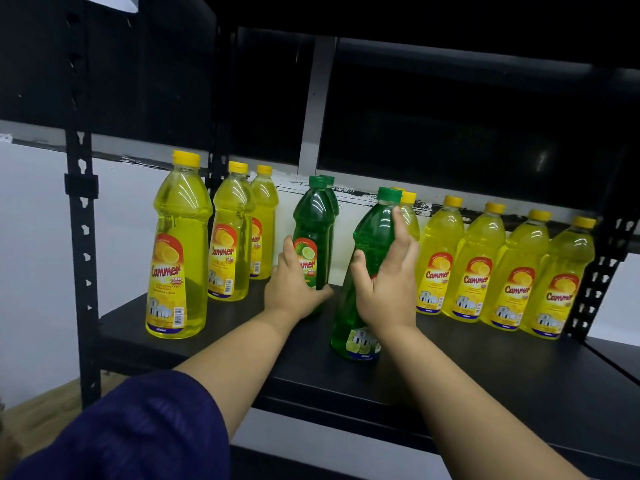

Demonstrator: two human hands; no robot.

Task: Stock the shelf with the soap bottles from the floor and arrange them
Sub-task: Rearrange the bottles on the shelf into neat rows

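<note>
**Aligning green soap bottles in the centre gap of the shelf**

Gripping two green bottles at once, one per hand. Left hand (294, 289) curled round the lower body of the rear green bottle (311, 237), thumb low at its right side, base seated on the shelf (485, 368). Right hand (388, 282) wrapped round the front green bottle (367, 271), fingers (401, 230) reaching up toward the shoulder, thumb on the left flank. Front bottle leaning slightly toward the back, base near the front of the board; judged to be mid-placement, not yet settled upright.

Grip low on the left for sliding without tipping; grip high on the right for steering a tilted bottle upright. A further green cap visible just behind the rear green bottle.

Placement logic: yellow bottles (180, 244) in a file of three at the left, running front to back; five more yellow bottles at the right, four in a row and one behind the front green bottle. Green stock going between the two groups.

Clearances: open board in front of the right-hand row and around the front green bottle. Front lip of the shelf close to the leading left yellow bottle. Perforated upright post (81, 237) bounding the left end. Upper shelf overhead, well above the caps.
</note>
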